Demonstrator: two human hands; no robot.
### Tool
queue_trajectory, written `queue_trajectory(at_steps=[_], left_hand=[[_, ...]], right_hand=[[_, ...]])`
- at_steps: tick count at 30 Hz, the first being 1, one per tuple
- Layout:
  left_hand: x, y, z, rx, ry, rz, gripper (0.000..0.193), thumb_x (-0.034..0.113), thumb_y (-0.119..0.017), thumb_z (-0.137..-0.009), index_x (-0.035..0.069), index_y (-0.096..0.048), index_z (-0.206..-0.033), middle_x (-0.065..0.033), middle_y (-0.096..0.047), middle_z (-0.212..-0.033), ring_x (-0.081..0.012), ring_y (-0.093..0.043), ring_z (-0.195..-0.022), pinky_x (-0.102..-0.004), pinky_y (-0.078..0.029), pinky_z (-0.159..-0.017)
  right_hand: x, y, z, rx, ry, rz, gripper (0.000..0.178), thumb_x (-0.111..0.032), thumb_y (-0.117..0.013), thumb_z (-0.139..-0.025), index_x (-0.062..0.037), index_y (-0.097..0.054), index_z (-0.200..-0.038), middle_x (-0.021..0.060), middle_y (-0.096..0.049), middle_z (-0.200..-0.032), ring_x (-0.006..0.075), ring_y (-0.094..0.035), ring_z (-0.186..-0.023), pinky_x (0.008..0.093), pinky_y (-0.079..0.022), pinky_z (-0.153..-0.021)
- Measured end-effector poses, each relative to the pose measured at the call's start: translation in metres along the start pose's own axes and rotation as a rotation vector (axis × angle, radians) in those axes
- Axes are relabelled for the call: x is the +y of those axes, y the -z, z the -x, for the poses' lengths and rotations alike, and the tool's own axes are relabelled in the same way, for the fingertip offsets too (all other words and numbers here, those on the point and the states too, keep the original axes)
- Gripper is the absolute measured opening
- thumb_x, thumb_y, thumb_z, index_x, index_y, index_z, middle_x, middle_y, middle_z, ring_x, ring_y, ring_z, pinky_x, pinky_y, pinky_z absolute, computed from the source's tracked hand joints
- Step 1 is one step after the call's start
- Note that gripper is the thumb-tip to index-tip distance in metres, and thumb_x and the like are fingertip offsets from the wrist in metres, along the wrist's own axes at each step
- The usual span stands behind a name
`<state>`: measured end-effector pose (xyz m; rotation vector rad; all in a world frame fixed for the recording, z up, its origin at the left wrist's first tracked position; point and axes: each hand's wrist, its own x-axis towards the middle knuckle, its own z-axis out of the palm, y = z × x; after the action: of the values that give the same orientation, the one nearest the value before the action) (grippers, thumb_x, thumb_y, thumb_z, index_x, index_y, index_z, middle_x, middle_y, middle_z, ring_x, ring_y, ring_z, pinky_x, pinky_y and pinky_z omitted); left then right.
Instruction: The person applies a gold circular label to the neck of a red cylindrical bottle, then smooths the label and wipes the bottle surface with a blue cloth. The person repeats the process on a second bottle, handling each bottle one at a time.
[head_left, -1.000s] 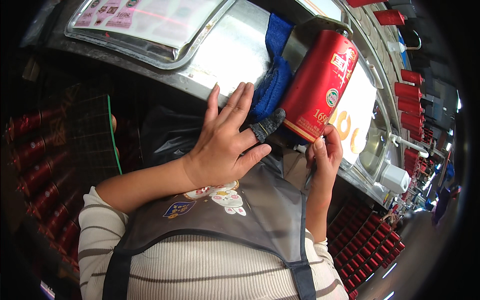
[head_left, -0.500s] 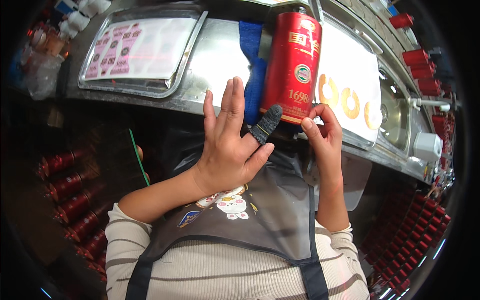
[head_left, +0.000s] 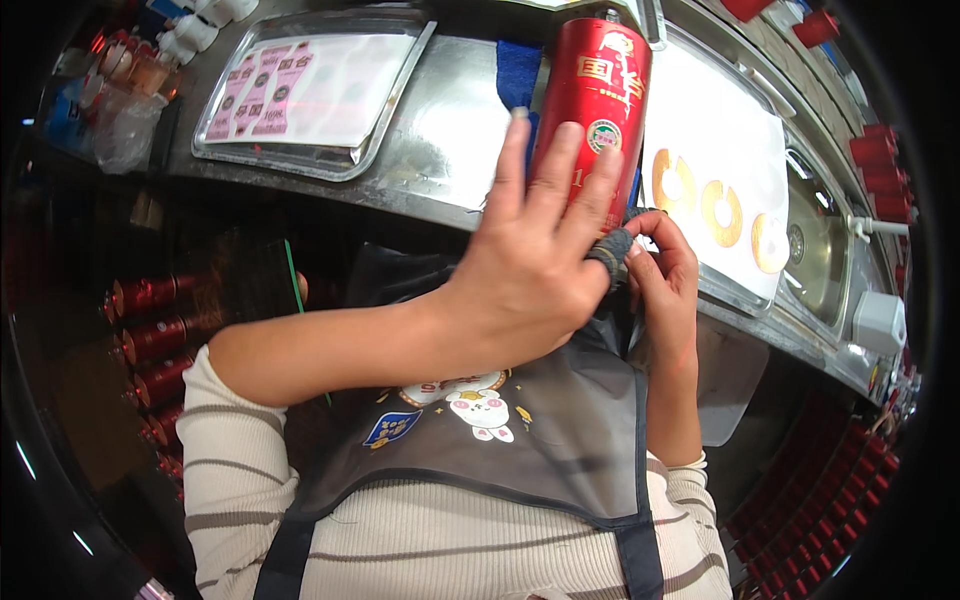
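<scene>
Worktop of bare metal runs across the top of the view, its front edge just beyond the person's dark apron. At its left lies a tray bearing a sheet with pink labels; at its right, a white sheet on another tray. A sink sits farther right. Between the trays is the red bottle, neck pointing away from the person, base nearest the hands. The left hand is spread over the bottle's lower part; whether its fingers touch the surface I cannot tell. The right hand is by the base's right corner, thumb and forefinger brought close; what they pinch, if anything, is hidden. A blue cloth shows along the bottle's left side. Gold rings lie on the white sheet. A grey finger sleeve covers the left forefinger, close beside the right thumb.
</scene>
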<state>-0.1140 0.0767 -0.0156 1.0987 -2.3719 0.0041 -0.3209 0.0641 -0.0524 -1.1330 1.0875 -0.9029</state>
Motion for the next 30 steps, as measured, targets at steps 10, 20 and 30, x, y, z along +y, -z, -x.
queue_trajectory(at_steps=[10, 20, 30], left_hand=[[-0.037, -0.025, 0.011, 0.187, 0.221, 0.366, 0.079, 0.017, -0.091, -0.068, -0.002, -0.059, -0.137, -0.0303, -0.046, -0.151, -0.0424, -0.05, -0.138, -0.0635, -0.031, -0.114], [-0.034, -0.015, 0.061, 0.062, 0.248, 0.315, 0.039, 0.012, -0.087, -0.073, -0.003, -0.075, -0.107, -0.0338, -0.042, -0.152, -0.041, -0.055, -0.133, -0.0664, -0.025, -0.115], [-0.038, -0.004, 0.044, -0.007, 0.114, 0.201, 0.051, 0.004, -0.083, -0.072, 0.002, -0.072, -0.122, -0.0328, -0.044, -0.151, -0.0422, -0.051, -0.137, -0.0662, -0.023, -0.116]], right_hand=[[-0.021, 0.0, 0.001, -0.023, -0.005, 0.264, 0.01, -0.008, -0.069, -0.092, -0.0044, -0.06, -0.094, -0.0078, -0.055, -0.082, -0.0027, -0.046, -0.066, 0.0157, -0.032, -0.057], [-0.049, 0.005, 0.015, 0.021, -0.114, 0.077, 0.016, -0.013, -0.071, -0.091, -0.006, -0.058, -0.086, -0.0098, -0.05, -0.07, -0.0036, -0.04, -0.056, 0.0171, -0.026, -0.048], [-0.035, 0.011, 0.006, -0.007, -0.181, 0.073, 0.013, -0.008, -0.068, -0.094, -0.002, -0.059, -0.087, -0.0065, -0.055, -0.08, -0.0012, -0.045, -0.068, 0.0171, -0.036, -0.059]])
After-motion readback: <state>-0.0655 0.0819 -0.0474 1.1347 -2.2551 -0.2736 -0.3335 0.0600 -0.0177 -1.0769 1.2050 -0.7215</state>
